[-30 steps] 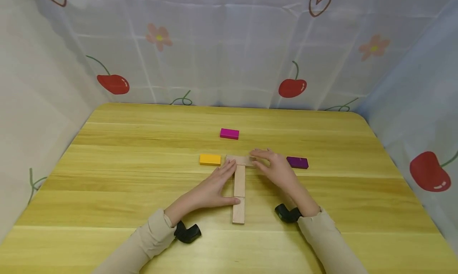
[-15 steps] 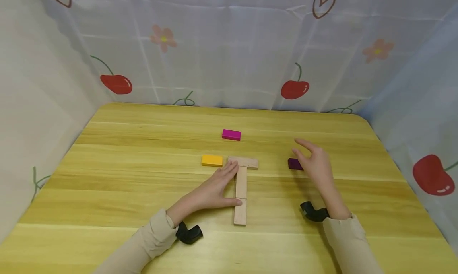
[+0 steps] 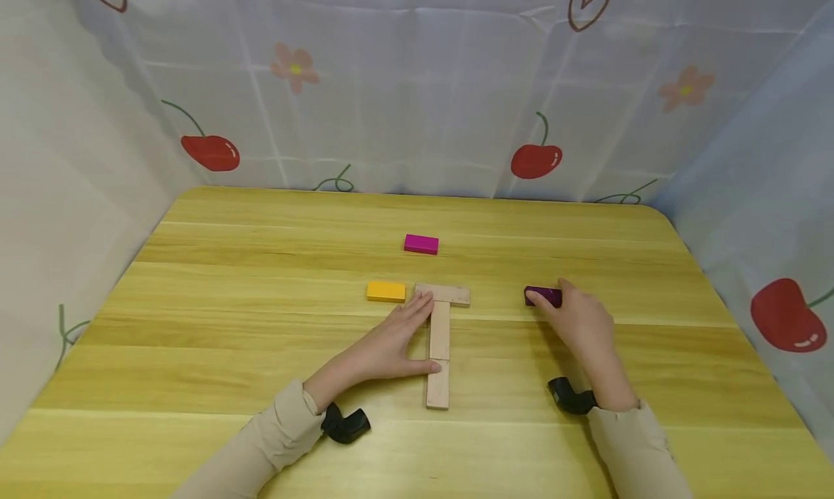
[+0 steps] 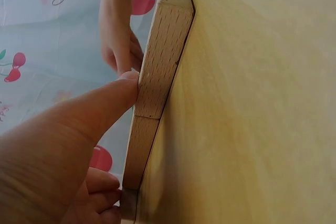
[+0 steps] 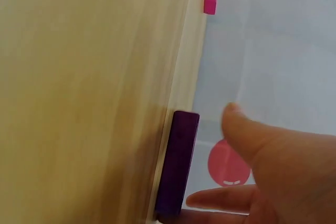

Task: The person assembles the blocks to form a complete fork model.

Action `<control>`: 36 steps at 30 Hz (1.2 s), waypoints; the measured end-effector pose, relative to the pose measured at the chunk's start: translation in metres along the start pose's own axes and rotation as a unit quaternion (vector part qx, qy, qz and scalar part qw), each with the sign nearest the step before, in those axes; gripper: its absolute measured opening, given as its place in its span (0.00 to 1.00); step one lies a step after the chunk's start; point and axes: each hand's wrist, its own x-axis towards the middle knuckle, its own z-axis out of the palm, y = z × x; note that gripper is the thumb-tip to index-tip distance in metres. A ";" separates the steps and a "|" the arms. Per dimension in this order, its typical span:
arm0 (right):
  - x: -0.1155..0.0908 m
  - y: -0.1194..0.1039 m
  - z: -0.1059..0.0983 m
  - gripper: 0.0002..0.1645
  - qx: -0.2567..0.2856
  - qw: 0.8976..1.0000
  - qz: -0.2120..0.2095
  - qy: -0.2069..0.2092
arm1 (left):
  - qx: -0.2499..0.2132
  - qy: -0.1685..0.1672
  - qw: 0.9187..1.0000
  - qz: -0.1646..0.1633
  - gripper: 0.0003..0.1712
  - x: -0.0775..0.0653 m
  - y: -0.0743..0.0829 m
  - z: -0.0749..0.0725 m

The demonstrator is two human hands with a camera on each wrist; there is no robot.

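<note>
Plain wooden blocks lie flat in a T: a crossbar block (image 3: 456, 295) at the far end, and two stem blocks, one middle (image 3: 439, 330) and one near (image 3: 438, 390). My left hand (image 3: 384, 345) rests along the T's left side, fingertips at the crossbar joint and thumb on the near stem block (image 4: 165, 51). At the right lies a purple block (image 3: 542, 296). My right hand (image 3: 580, 323) is over it; in the right wrist view the thumb (image 5: 247, 129) stands apart from the purple block (image 5: 179, 161), while the lower fingers are by its end.
A yellow block (image 3: 386, 292) lies just left of the crossbar. Farther back is a magenta block (image 3: 421, 244). Black devices are on both wrists, the left one (image 3: 347, 425) close to the table. A printed curtain (image 3: 417, 101) borders the wooden table (image 3: 260, 253).
My right hand has left the crossbar's right end, moved right and lowered over the purple block. My left hand has stayed on the T.
</note>
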 end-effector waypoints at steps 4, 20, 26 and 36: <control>-0.001 -0.004 0.004 0.45 -0.025 1.000 -0.006 0.013 | 0.000 0.000 1.000 0.000 0.58 0.000 0.001 0.000; 0.007 -0.016 0.011 0.48 -0.042 0.999 0.014 0.005 | -0.002 -0.006 1.000 -0.011 0.58 0.000 0.002 -0.001; 0.011 -0.018 0.012 0.40 -0.041 0.999 0.021 0.011 | 0.000 -0.002 1.000 -0.007 0.58 0.000 0.002 -0.001; 0.010 -0.007 0.005 0.44 -0.023 1.000 -0.009 0.008 | 0.000 0.000 1.000 -0.005 0.58 0.000 0.001 0.000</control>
